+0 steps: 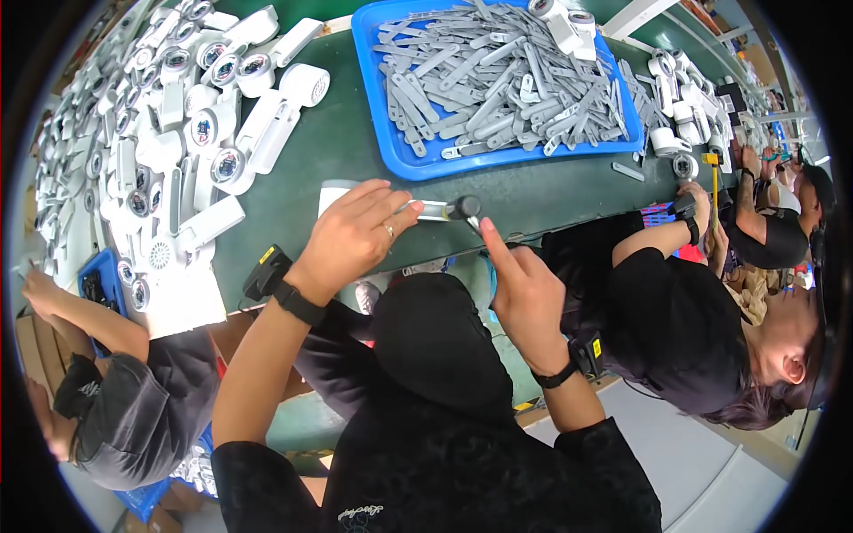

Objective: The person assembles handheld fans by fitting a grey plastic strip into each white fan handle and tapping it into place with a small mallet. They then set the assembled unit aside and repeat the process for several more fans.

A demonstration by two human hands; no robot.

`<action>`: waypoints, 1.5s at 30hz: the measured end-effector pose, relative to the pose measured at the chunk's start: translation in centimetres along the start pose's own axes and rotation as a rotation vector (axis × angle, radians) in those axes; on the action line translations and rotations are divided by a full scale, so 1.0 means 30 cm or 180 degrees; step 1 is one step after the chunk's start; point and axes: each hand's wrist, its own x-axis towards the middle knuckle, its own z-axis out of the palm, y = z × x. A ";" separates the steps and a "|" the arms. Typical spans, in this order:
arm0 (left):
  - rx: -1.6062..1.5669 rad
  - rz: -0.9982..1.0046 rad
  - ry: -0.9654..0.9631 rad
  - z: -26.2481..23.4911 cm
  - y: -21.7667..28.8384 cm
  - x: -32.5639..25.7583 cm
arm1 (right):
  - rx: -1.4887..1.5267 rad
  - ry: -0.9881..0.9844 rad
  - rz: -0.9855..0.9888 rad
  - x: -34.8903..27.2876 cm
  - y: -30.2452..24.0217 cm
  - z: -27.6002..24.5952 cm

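The left hand point(355, 233) bends over an elongated white plastic casing point(331, 197), its fingers and thumb drawn in narrowly to hold it on the green tabletop point(284, 218). One end of the casing shows left of those fingers, and a slimmer pale part runs out to the right of the thumb. Just past the thumb sits a dark, round-headed piece point(464, 208) with a short, shiny metal stem.

The right hand point(530, 298) points its index finger at that stem, the tip right beside it, while the other fingers curl inward (whether they grip anything, I cannot tell).

Beyond both hands' fingers stands a shallow blue plastic tray point(515, 159) heaped with flat grey strips point(493, 84). One loose grey strip point(627, 171) lies farther right than the right fingers. Well to the left of the left fingers spreads a big pile of white, round-headed plastic housings point(178, 147). Co-workers in black sit on both sides, one left point(147, 417), one right point(680, 333).
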 end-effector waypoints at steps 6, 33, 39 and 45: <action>0.0030 0.0011 -0.0040 0.003 -0.008 -0.005 | -0.0261 -0.0111 -0.0019 0.004 -0.005 0.004; 0.0142 -0.1408 -0.0304 -0.031 -0.002 -0.042 | -0.0489 -0.0462 -0.0490 0.092 -0.112 0.029; 0.0035 -0.1448 -0.0408 -0.036 -0.003 -0.029 | -0.0224 -0.0463 0.0070 0.048 -0.026 0.056; -0.0274 -0.1659 -0.0297 -0.138 0.024 -0.086 | 0.1743 -0.0427 0.1097 0.050 -0.003 0.024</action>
